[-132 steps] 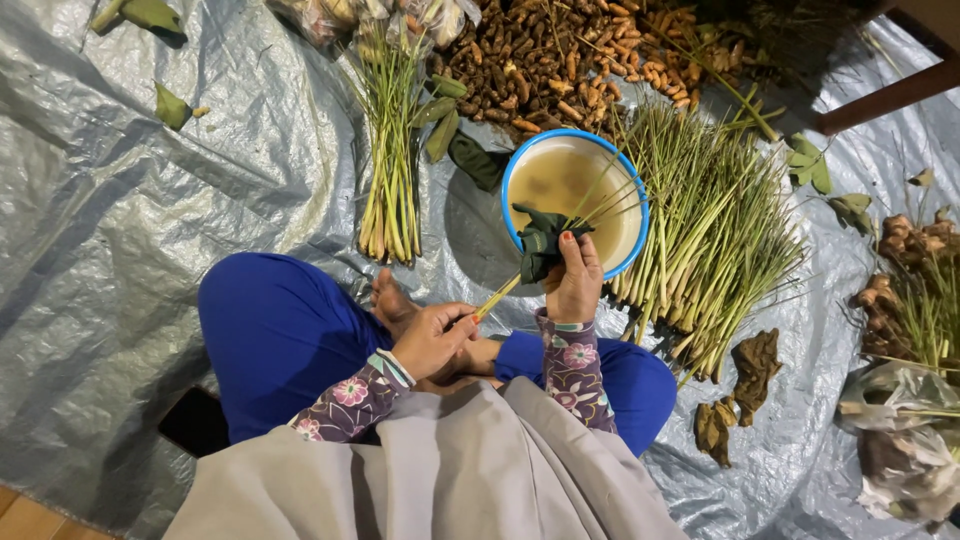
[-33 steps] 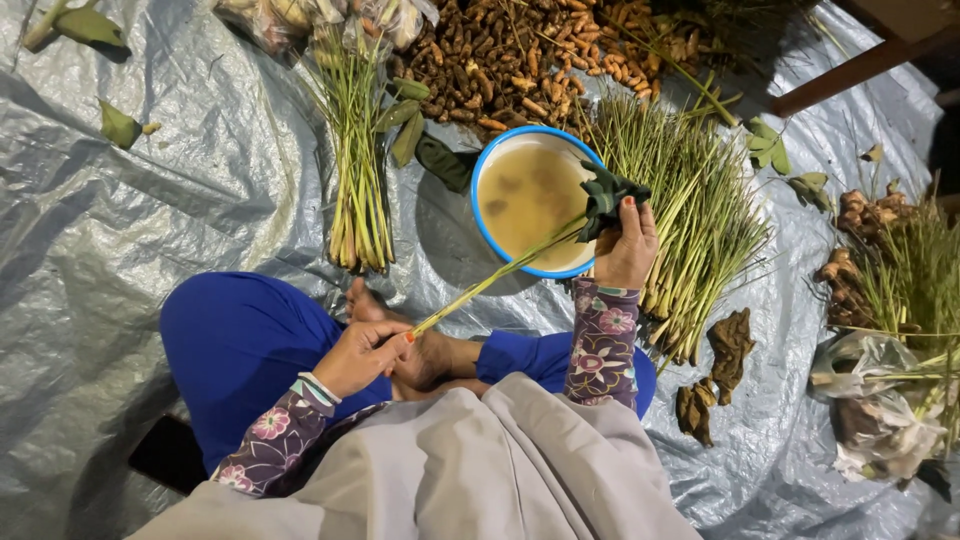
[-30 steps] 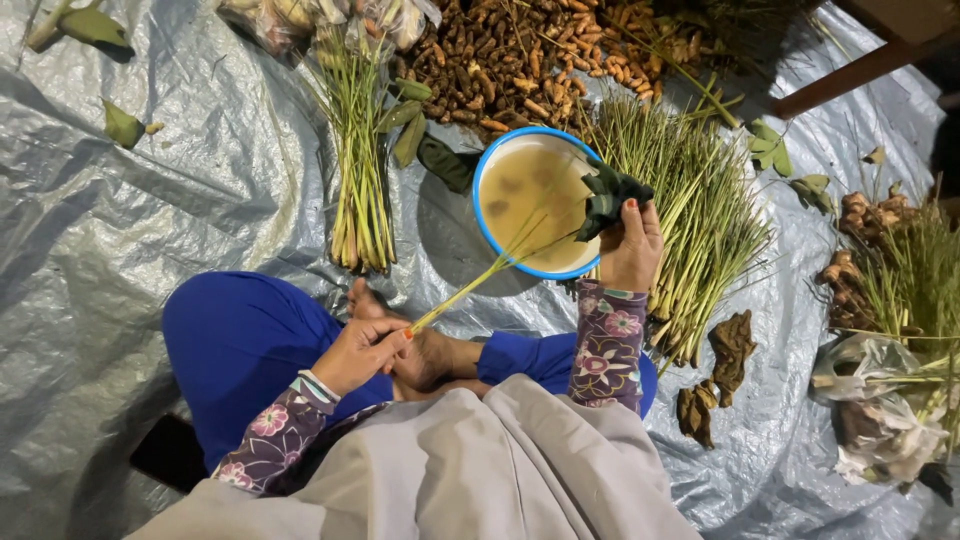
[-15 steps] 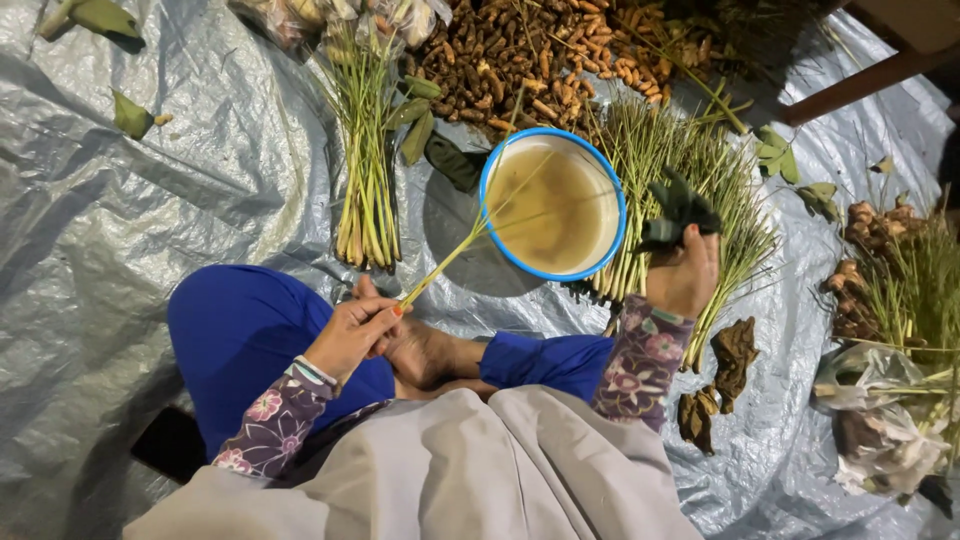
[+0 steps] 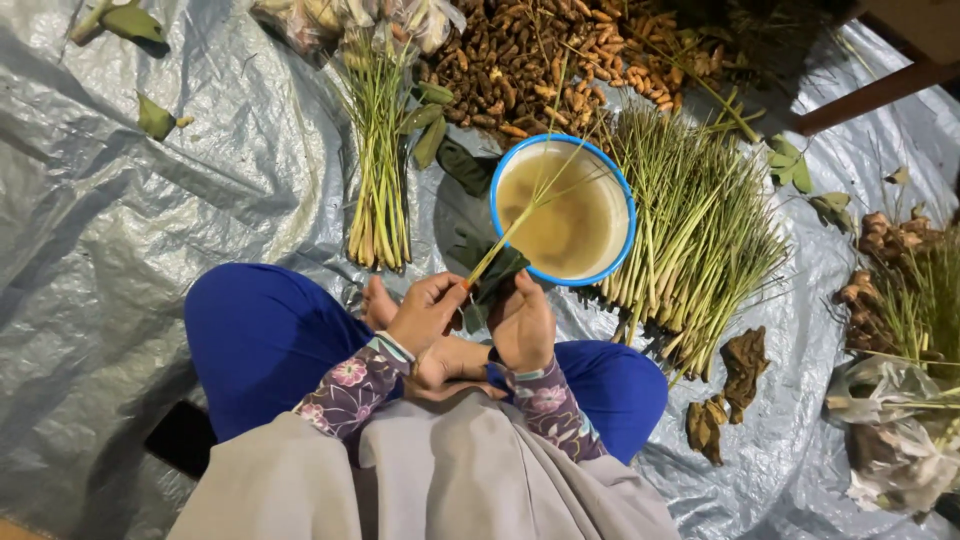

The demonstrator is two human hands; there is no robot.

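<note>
Seated cross-legged on a grey tarpaulin (image 5: 110,260), blue trousers and patterned sleeves in view. Left hand (image 5: 428,312) closed around the lower end of a long green stalk (image 5: 510,222), pinched near its orange-tinged base. Right hand (image 5: 522,322) just beside it, fingers curled around dark green folded leaves (image 5: 497,275) pressed against the stalk. Both hands held close together above the bare feet, right at the near rim of a blue-rimmed bowl (image 5: 618,250) of cloudy brownish liquid. Stalk slanting up and away over the bowl, thin tips spread across the liquid.

Left of the bowl, a bundle of green stalks (image 5: 378,160) lying lengthwise. Right of the bowl, a wider heap of lemongrass-like stalks (image 5: 690,230), touching the rim. Beyond, a pile of small brown roots (image 5: 530,60). Dried brown leaves (image 5: 735,370) near the right knee; loose green leaves (image 5: 155,118) far left.
</note>
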